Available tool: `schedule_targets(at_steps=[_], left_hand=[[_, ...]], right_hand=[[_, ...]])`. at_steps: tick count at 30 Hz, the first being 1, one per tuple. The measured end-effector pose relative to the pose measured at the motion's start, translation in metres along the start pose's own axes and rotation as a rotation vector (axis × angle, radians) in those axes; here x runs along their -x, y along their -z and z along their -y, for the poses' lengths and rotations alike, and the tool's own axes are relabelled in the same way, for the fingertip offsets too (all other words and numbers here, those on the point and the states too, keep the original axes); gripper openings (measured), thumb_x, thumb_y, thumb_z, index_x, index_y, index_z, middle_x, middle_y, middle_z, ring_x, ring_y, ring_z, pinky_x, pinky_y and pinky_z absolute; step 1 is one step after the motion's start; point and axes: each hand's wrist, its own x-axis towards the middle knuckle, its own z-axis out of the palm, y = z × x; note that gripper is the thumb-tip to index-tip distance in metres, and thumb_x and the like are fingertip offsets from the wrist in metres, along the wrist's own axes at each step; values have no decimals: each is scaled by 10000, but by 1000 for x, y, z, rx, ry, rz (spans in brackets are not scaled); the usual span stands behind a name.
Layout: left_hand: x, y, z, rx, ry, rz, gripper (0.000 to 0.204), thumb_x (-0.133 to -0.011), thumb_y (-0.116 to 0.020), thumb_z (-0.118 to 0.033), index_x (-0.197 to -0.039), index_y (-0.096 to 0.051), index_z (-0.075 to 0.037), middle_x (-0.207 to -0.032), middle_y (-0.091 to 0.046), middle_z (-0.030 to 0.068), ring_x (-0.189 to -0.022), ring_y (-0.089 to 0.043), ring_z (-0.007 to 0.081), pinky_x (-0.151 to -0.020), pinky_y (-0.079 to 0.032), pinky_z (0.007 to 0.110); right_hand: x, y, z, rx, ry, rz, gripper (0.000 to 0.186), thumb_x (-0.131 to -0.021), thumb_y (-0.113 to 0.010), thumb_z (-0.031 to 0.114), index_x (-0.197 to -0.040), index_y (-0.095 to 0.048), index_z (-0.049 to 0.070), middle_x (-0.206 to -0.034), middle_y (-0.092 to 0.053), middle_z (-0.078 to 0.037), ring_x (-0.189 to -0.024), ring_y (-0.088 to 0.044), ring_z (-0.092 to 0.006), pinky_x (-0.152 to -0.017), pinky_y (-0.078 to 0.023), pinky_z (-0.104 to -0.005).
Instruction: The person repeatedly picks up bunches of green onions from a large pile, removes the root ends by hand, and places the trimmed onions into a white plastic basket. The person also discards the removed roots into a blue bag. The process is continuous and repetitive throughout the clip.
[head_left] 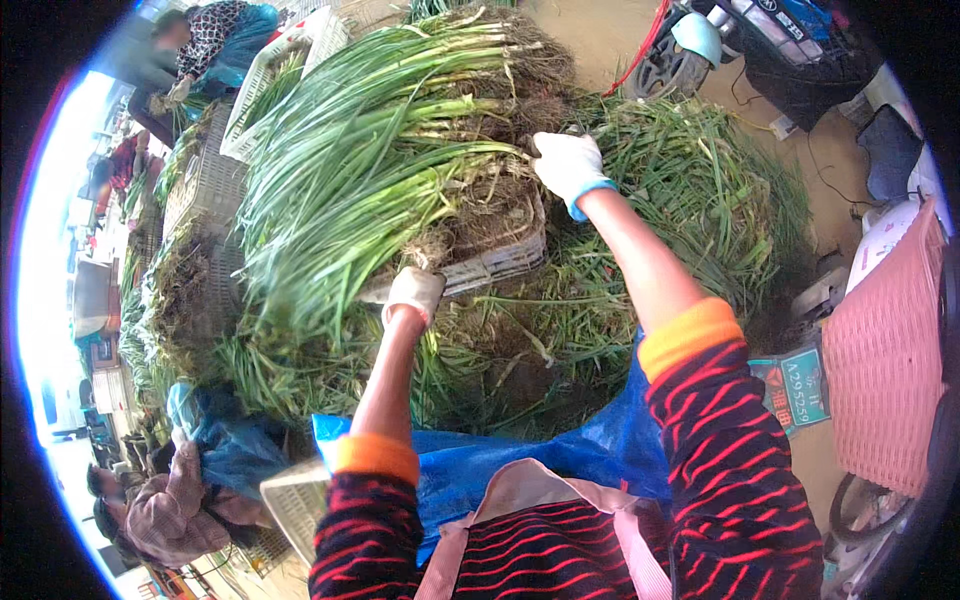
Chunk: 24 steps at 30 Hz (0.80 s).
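A big pile of long green-leafed plants with root clumps (360, 160), like green onions, lies over a pale plastic crate (490, 265). My left hand (413, 292), in a white glove, is closed on a bunch at its root clump (428, 250), at the crate's near left. My right hand (568, 165), in a white glove with a blue cuff, is closed on the root ends of stalks at the pile's right side; its fingertips are partly hidden. Loose green leaves and debris (700, 200) surround the crate, above a blue plastic sheet (560, 455) near my body.
More loaded crates (195, 190) stand at left. A co-worker (200, 50) works at upper left, another person (175, 510) at lower left. A scooter (770, 55) stands at upper right, a pink woven basket (880, 360) and a plate (795, 390) at right.
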Motion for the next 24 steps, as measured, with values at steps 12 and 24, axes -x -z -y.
schedule_targets(at_steps=[12, 24], left_hand=[[132, 96, 34, 1604, -346, -398, 669, -775, -645, 10, -1387, -386, -68, -873, -628, 11, -578, -508, 77, -463, -392, 219], [214, 93, 48, 1304, -525, -230, 120, -821, -678, -146, -851, -681, -29, -655, -566, -1, -532, -450, 61, -468, -349, 243]], right_hand=[[63, 131, 41, -458, 366, 115, 333, -851, -626, 298, -1038, -654, 25, -855, -663, -135, -824, -626, -252, -750, -473, -356], [146, 209, 143, 83, 772, 9, 329, -837, -625, 314, -1012, -660, 37, -999, -626, -115, -969, -586, -301, -808, -462, -379]])
